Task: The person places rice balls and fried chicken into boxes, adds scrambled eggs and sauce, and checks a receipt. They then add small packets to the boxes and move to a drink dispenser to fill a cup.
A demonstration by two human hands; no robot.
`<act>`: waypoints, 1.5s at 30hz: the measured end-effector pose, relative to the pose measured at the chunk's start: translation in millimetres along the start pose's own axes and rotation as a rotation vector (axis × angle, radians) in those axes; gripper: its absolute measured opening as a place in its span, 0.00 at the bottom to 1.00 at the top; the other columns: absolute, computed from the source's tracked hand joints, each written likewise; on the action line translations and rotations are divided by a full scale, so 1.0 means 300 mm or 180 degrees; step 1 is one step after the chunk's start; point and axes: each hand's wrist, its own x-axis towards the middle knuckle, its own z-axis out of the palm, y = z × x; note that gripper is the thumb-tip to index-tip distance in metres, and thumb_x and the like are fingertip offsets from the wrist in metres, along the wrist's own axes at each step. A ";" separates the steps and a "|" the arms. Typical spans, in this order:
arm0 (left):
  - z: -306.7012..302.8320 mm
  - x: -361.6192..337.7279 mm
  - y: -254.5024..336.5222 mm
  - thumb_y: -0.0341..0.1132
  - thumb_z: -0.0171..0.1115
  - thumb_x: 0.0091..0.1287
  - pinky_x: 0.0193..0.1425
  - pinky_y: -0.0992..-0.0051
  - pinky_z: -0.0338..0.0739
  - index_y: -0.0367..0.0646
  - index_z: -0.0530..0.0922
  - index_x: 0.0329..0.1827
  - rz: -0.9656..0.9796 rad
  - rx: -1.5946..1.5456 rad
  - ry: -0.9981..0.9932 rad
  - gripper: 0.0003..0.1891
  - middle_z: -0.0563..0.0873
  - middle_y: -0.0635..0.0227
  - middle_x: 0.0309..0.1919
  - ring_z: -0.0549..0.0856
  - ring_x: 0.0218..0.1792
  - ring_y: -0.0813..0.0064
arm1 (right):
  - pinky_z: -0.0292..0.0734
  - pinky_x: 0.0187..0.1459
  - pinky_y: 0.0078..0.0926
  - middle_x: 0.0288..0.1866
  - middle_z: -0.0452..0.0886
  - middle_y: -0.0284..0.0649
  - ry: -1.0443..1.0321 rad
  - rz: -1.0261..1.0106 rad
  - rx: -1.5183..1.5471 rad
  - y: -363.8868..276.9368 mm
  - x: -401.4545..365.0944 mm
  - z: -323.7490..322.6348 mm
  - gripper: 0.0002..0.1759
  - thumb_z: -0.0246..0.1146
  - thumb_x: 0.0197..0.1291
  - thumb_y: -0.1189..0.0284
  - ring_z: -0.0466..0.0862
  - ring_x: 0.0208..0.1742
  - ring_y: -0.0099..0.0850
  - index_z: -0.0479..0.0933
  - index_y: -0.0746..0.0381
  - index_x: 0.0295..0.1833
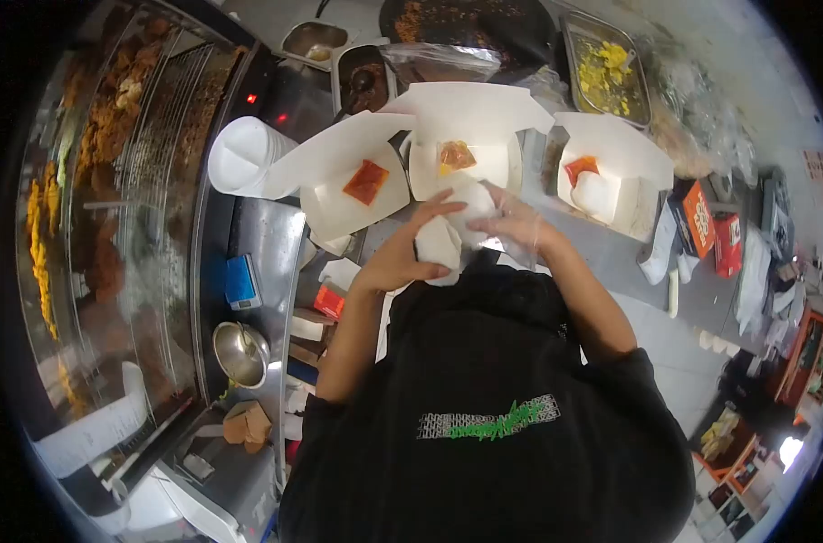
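Observation:
My left hand (401,253) is curled around a white rounded bundle (439,246), its thumb underneath; the bundle looks like a wrapped portion of rice. Against it, my right hand (513,222), which seems to be in a clear plastic glove, grips a second white rounded bundle (471,201). Both are held just in front of the middle open white takeout box (497,163), which has a sauce packet (457,156) inside. The left takeout box (389,195) holds a red sauce packet (366,182). In the right takeout box (629,201), a white mound (593,194) lies beside another red packet (581,168).
Stacked white tubs (248,156) stand left of the boxes. Behind are a metal tray of yellow food (606,77), a large dark pan (466,23) and a sauce container with a ladle (363,80). A glass food display (131,208) runs along the left; a metal bowl (240,354) sits beside it.

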 end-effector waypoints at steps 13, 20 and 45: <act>-0.234 -0.093 -0.186 0.44 0.59 0.68 0.42 0.72 0.79 0.42 0.65 0.60 -0.1800 -0.1006 0.2457 0.24 0.79 0.58 0.49 0.82 0.44 0.70 | 0.72 0.51 0.40 0.44 0.81 0.54 0.0606 0.0377 -0.2567 0.147 0.388 -0.114 0.32 0.65 0.57 0.57 0.80 0.48 0.53 0.64 0.65 0.58; -0.368 -0.003 -0.420 0.50 0.61 0.64 0.38 0.68 0.81 0.33 0.66 0.61 -0.2670 0.0677 0.1138 0.32 0.80 0.50 0.49 0.84 0.42 0.61 | 0.74 0.50 0.40 0.45 0.81 0.55 0.0966 0.0477 -0.3023 0.103 0.377 -0.125 0.30 0.65 0.56 0.56 0.81 0.48 0.50 0.67 0.65 0.55; -0.220 -0.301 -0.461 0.42 0.54 0.72 0.52 0.70 0.78 0.43 0.64 0.68 -0.1296 -0.1772 0.3263 0.25 0.77 0.66 0.52 0.81 0.47 0.72 | 0.74 0.40 0.35 0.36 0.81 0.46 0.1687 -0.2314 -0.1982 -0.082 0.090 0.041 0.06 0.61 0.58 0.73 0.81 0.36 0.41 0.77 0.64 0.39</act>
